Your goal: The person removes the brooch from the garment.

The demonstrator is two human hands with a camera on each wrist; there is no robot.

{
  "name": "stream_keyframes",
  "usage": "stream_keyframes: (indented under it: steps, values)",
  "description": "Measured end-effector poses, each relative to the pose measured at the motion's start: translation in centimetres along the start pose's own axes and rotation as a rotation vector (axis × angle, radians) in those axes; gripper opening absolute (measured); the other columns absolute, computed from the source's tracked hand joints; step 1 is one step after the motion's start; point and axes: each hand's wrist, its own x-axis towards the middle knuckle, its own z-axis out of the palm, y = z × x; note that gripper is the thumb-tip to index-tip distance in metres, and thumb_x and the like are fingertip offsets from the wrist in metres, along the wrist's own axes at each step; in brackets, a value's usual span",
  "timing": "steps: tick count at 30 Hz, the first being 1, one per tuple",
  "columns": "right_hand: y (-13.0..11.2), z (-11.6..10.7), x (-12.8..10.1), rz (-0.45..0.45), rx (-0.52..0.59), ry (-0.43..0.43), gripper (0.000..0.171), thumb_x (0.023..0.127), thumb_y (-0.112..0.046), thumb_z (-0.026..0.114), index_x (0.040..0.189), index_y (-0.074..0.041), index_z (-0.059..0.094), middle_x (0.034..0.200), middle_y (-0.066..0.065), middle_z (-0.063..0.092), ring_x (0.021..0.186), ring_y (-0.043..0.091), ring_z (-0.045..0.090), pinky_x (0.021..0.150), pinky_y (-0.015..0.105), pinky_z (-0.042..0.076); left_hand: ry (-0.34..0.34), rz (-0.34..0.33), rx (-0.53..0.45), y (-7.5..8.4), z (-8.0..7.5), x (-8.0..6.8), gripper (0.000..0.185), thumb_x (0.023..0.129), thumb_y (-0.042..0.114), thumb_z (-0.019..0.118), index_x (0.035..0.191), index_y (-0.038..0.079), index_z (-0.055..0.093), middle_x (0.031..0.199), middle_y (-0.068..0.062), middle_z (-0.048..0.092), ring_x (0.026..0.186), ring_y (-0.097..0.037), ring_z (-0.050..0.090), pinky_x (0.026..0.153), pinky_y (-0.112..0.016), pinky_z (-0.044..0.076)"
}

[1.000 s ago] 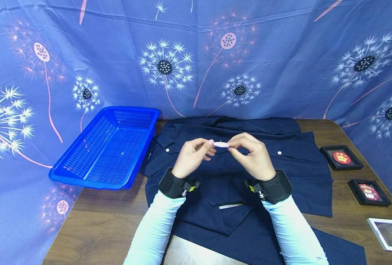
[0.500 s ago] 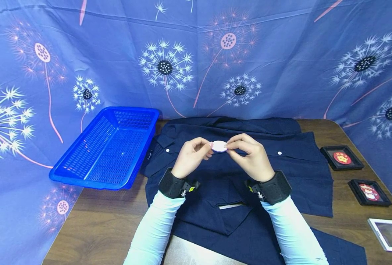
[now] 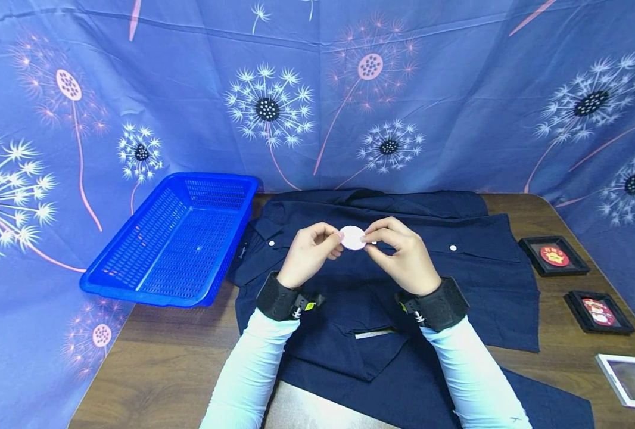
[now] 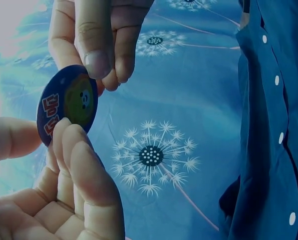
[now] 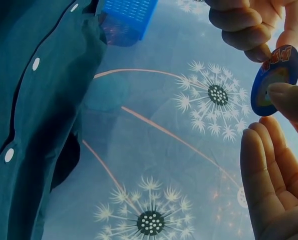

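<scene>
Between my two hands, over the navy shirt, is a thin round disc with its plain white side toward the head. In the left wrist view the disc shows its other side: dark blue, with lettering and a cartoon face. My left hand pinches its left edge between thumb and fingers. The opposite edge is pinched by my right hand. From the right wrist, the right thumb lies against the disc's printed side. White buttons dot the shirt, which lies spread flat.
A blue mesh basket stands at the left of the wooden table. Along the right edge lie two black frames with red pictures and an open white frame. A dandelion-print cloth hangs behind.
The disc has tilted from nearly edge-on to showing more of its white face. The right hand has shifted slightly left; the left hand has barely moved.
</scene>
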Motion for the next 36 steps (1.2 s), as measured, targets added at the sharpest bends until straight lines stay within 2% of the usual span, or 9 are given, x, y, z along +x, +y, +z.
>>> stream_keyframes:
  steps: [8, 14, 22, 26, 30, 32, 36]
  values:
    - [-0.1, 0.0, 0.0, 0.002, 0.014, -0.002, 0.024, 0.074, 0.011, 0.076, 0.092, -0.005, 0.074, 0.102, 0.008, 0.066, 0.091, 0.019, 0.062, 0.083, 0.01, 0.044, 0.008, -0.002, -0.025, 0.0, -0.1, 0.0, 0.018, 0.095, 0.009, 0.058, 0.095, -0.008, 0.065, 0.079, -0.021, 0.066, 0.064, -0.008, 0.062, 0.063, -0.024, 0.056]
    - [-0.1, -0.3, 0.2, 0.034, 0.091, -0.001, 0.024, 0.076, 0.01, 0.076, 0.095, -0.005, 0.074, 0.102, 0.007, 0.068, 0.092, 0.015, 0.062, 0.084, 0.011, 0.046, 0.016, 0.0, -0.03, 0.0, -0.2, 0.0, 0.018, 0.095, 0.008, 0.057, 0.096, -0.008, 0.065, 0.08, -0.025, 0.065, 0.064, -0.009, 0.062, 0.062, -0.023, 0.056]
    - [-0.4, -1.0, 0.3, 0.183, 0.298, 0.066, 0.022, 0.081, 0.011, 0.071, 0.101, 0.002, 0.072, 0.098, 0.015, 0.068, 0.091, 0.001, 0.064, 0.082, 0.013, 0.053, 0.01, 0.0, -0.028, 0.2, -0.2, -0.1, 0.017, 0.096, 0.007, 0.058, 0.096, -0.009, 0.064, 0.079, -0.024, 0.065, 0.064, -0.007, 0.061, 0.062, -0.022, 0.055]
    - [-0.4, -1.2, 0.2, 0.238, 0.313, 0.081, 0.022, 0.084, 0.008, 0.069, 0.105, 0.003, 0.07, 0.097, 0.017, 0.069, 0.089, -0.001, 0.066, 0.08, 0.013, 0.053, -0.004, 0.005, -0.022, 0.1, -0.1, -0.1, 0.017, 0.096, 0.007, 0.058, 0.097, -0.009, 0.064, 0.08, -0.023, 0.065, 0.065, -0.007, 0.061, 0.063, -0.023, 0.055]
    - [-0.4, -1.1, 0.2, 0.297, 0.33, 0.057, 0.023, 0.087, 0.005, 0.067, 0.11, 0.002, 0.069, 0.098, 0.018, 0.069, 0.087, -0.001, 0.066, 0.077, 0.013, 0.054, -0.022, 0.012, -0.017, 0.1, 0.0, -0.1, 0.017, 0.096, 0.007, 0.058, 0.098, -0.008, 0.064, 0.081, -0.024, 0.065, 0.066, -0.008, 0.062, 0.064, -0.022, 0.055]
    - [-0.4, -0.9, 0.1, 0.334, 0.347, 0.036, 0.024, 0.088, 0.003, 0.067, 0.112, 0.001, 0.069, 0.098, 0.017, 0.069, 0.085, -0.001, 0.065, 0.076, 0.013, 0.054, -0.028, 0.017, -0.011, 0.1, 0.0, -0.1, 0.017, 0.096, 0.007, 0.057, 0.099, -0.008, 0.065, 0.082, -0.024, 0.066, 0.067, -0.008, 0.062, 0.065, -0.022, 0.056]
    - [-0.3, -0.5, 0.2, 0.396, 0.378, 0.002, 0.024, 0.09, -0.001, 0.067, 0.113, 0.001, 0.068, 0.093, 0.004, 0.07, 0.08, 0.001, 0.065, 0.072, 0.016, 0.055, -0.034, 0.027, 0.0, 0.0, 0.2, -0.1, 0.017, 0.096, 0.007, 0.057, 0.1, -0.008, 0.065, 0.085, -0.024, 0.066, 0.068, -0.006, 0.062, 0.066, -0.021, 0.055]
